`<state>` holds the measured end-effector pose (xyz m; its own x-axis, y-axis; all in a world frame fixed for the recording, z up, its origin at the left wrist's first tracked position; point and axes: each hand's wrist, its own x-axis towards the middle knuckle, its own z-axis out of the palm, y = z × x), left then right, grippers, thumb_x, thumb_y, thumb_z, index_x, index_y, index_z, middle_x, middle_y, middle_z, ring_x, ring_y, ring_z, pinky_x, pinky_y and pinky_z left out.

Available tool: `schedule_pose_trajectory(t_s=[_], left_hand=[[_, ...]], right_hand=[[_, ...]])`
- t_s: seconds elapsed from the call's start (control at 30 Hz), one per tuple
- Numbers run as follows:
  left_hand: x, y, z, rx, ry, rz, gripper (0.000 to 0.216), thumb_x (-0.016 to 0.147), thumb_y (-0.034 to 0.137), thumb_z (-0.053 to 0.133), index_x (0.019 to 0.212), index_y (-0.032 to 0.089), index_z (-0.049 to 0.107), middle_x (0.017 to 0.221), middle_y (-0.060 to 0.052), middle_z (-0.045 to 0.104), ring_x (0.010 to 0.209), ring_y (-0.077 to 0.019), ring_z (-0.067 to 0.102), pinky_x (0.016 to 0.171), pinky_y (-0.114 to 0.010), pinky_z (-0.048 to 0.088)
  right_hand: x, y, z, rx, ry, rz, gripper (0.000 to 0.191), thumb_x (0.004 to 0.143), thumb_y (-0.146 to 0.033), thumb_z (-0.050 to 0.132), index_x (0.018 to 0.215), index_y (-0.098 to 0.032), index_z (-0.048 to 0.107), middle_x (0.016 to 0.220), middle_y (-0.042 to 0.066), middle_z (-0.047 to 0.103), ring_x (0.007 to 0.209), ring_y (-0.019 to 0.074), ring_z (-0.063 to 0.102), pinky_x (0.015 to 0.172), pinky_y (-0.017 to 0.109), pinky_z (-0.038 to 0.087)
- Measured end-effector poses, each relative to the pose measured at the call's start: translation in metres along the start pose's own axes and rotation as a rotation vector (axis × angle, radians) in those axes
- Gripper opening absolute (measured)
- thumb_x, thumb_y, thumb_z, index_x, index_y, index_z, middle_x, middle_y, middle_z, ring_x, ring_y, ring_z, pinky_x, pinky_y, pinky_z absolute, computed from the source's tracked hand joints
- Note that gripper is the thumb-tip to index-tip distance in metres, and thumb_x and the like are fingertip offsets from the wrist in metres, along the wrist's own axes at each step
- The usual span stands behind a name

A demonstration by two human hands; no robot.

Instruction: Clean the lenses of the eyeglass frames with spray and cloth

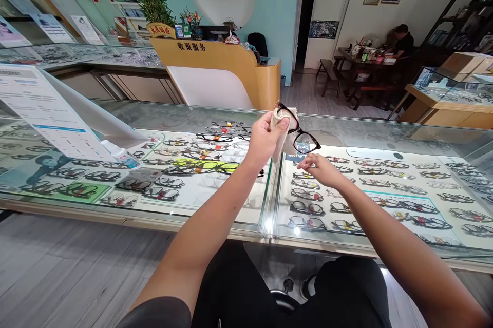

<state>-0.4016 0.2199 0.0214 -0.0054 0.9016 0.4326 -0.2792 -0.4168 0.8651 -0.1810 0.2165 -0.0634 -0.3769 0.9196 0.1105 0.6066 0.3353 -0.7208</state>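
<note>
Black-rimmed eyeglasses (307, 141) are held up, tilted, above the glass display counter (269, 238). My left hand (265, 135) is closed around a beige cloth (280, 135), which is folded against the upper-left lens and rim of the glasses. Just beneath the lower-right lens is my right hand (321, 169), its fingers curled together close to the frame. Whether those fingertips pinch a temple arm of the glasses cannot be made out.
Rows of eyeglasses (308, 208) lie under the counter glass. A white printed stand (57, 112) and a small bottle (129, 157) are on the left. Beyond is a wooden cashier desk (215, 56). A person (402, 43) sits at a far table.
</note>
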Motion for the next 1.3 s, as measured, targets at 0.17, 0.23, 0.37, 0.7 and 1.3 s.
schedule_pose_trajectory(t_s=[0.17, 0.23, 0.37, 0.7, 1.3], left_hand=[[-0.001, 0.000, 0.000, 0.006, 0.002, -0.013, 0.049, 0.079, 0.058, 0.092, 0.100, 0.017, 0.076, 0.090, -0.003, 0.075, 0.079, -0.0134, 0.066, 0.076, -0.024, 0.051], [-0.002, 0.001, 0.001, 0.009, -0.017, -0.030, 0.048, 0.080, 0.059, 0.091, 0.099, 0.017, 0.075, 0.089, -0.003, 0.074, 0.077, -0.0134, 0.065, 0.074, -0.024, 0.051], [-0.008, 0.004, 0.006, 0.070, -0.098, -0.040, 0.050, 0.083, 0.060, 0.088, 0.103, 0.016, 0.075, 0.091, -0.005, 0.076, 0.082, -0.0173, 0.068, 0.077, -0.027, 0.052], [-0.021, 0.013, 0.017, 0.137, -0.339, 0.000, 0.047, 0.087, 0.061, 0.084, 0.095, 0.017, 0.071, 0.081, -0.002, 0.065, 0.068, -0.0128, 0.055, 0.062, -0.025, 0.043], [-0.029, 0.016, 0.025, 0.142, -0.264, 0.000, 0.054, 0.088, 0.070, 0.079, 0.082, 0.018, 0.065, 0.069, 0.000, 0.061, 0.058, -0.0120, 0.055, 0.055, -0.025, 0.043]], right_hand=[[0.001, 0.003, -0.028, 0.027, 0.202, 0.150, 0.025, 0.097, -0.035, 0.060, 0.097, -0.019, 0.079, 0.094, 0.009, 0.076, 0.079, 0.0235, 0.062, 0.075, 0.037, 0.047], [-0.001, -0.002, -0.044, 0.058, 0.330, 0.181, 0.028, 0.099, -0.036, 0.055, 0.102, -0.018, 0.076, 0.096, 0.009, 0.075, 0.078, 0.0229, 0.061, 0.073, 0.037, 0.046], [-0.014, -0.031, -0.061, 0.294, 0.509, -0.085, 0.023, 0.099, -0.042, 0.065, 0.097, -0.023, 0.078, 0.104, 0.007, 0.075, 0.098, 0.0237, 0.065, 0.089, 0.038, 0.049], [-0.032, -0.061, -0.050, 0.602, 0.074, -0.253, 0.027, 0.097, -0.053, 0.077, 0.092, -0.028, 0.086, 0.106, 0.006, 0.077, 0.108, 0.0255, 0.067, 0.100, 0.040, 0.050], [-0.039, -0.069, -0.045, 0.703, -0.064, -0.136, 0.034, 0.094, -0.058, 0.079, 0.087, -0.024, 0.080, 0.098, 0.004, 0.082, 0.098, 0.0232, 0.071, 0.100, 0.040, 0.051]])
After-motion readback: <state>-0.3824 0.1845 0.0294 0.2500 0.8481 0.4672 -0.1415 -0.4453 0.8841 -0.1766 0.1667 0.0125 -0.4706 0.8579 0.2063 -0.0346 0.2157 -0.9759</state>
